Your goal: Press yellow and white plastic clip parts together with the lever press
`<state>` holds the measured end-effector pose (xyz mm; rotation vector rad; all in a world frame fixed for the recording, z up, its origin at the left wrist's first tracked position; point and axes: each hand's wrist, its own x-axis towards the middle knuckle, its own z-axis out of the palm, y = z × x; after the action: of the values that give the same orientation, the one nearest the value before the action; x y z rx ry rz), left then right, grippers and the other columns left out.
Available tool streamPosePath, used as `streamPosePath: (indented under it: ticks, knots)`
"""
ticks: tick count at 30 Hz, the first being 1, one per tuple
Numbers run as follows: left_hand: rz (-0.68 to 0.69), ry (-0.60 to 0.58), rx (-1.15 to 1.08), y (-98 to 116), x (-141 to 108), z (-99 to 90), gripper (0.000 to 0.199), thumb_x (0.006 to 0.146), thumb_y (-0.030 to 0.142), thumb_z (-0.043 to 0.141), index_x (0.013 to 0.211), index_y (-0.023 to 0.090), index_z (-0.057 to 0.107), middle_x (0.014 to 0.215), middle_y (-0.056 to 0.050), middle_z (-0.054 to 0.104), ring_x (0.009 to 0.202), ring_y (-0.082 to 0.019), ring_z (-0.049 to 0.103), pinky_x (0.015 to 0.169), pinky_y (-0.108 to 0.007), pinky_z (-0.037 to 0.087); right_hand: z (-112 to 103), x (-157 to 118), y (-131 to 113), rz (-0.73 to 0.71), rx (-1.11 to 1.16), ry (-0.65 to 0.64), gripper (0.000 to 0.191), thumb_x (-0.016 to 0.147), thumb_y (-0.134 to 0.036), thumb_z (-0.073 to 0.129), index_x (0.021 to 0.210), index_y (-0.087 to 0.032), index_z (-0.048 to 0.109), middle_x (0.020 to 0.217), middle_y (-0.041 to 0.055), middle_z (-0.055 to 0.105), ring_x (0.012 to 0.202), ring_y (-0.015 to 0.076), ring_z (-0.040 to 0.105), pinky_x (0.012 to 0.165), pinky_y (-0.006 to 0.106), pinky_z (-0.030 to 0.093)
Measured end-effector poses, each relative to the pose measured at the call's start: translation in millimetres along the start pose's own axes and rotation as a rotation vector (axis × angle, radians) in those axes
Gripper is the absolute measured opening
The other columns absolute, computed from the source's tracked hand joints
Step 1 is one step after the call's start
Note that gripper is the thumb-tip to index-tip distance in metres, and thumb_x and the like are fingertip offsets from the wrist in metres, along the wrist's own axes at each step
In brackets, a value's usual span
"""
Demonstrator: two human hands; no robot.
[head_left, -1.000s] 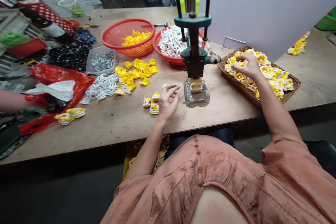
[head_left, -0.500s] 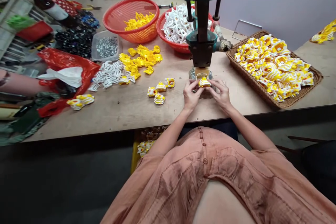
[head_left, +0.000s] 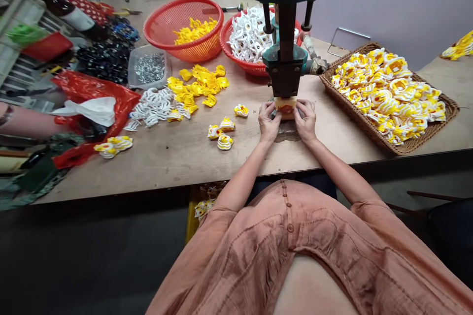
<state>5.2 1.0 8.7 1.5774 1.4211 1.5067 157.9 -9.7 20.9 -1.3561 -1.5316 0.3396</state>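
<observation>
Both hands in close now, fingers drawn in narrow: the left hand (head_left: 269, 123) on one side, the right hand (head_left: 306, 120) on the other, fingertips at the pale block (head_left: 291, 103) under the press (head_left: 287, 66). An orange-and-yellow piece (head_left: 285, 109) shows there, right between the thumbs, partly hidden; whether the fingers are gripping it, I can't tell from here. Below sits the wrapped base (head_left: 288, 133) on the table (head_left: 185, 162).

Off the left hand, one loose toy (head_left: 241, 110), white and yellow, lies apart from a cluster of three (head_left: 225, 142). Past those, yellow parts (head_left: 210, 83) and white strips (head_left: 151, 108), then a clear tub (head_left: 131, 71) of metal bits (head_left: 150, 68). On the right, a wicker tray (head_left: 449, 108) heaped with toys (head_left: 388, 93). Two red baskets (head_left: 162, 34) behind, one with yellow parts, the other with white ones. And that dark bottle (head_left: 55, 5): pale label (head_left: 79, 18), too small to read.
</observation>
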Motion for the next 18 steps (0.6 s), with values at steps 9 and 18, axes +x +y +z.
streamPosePath:
  ticks: [9,18]
  knots:
    - [0.115,-0.075,0.041,5.5,-3.7,-13.5,0.025,0.099,0.044,0.073,0.113,0.025,0.082,0.128,-0.01,0.066,0.128,-0.029,0.065,0.118,-0.046,0.052,-16.8,3.4,9.2,-0.083,-0.045,-0.129,0.023,0.102,-0.033,0.061,0.111,-0.029,0.083,0.117,0.0112,0.073,0.12,0.0317,0.063,0.112,0.054,0.054]
    - [0.152,-0.193,0.15,12.1,5.2,-30.5,0.019,0.099,0.035,0.073,0.112,0.025,0.083,0.129,-0.011,0.071,0.128,-0.03,0.066,0.118,-0.049,0.052,-16.9,27.5,23.1,-0.196,0.024,-0.256,0.025,0.104,-0.037,0.061,0.106,-0.026,0.084,0.116,0.0108,0.073,0.115,0.0299,0.062,0.107,0.049,0.054]
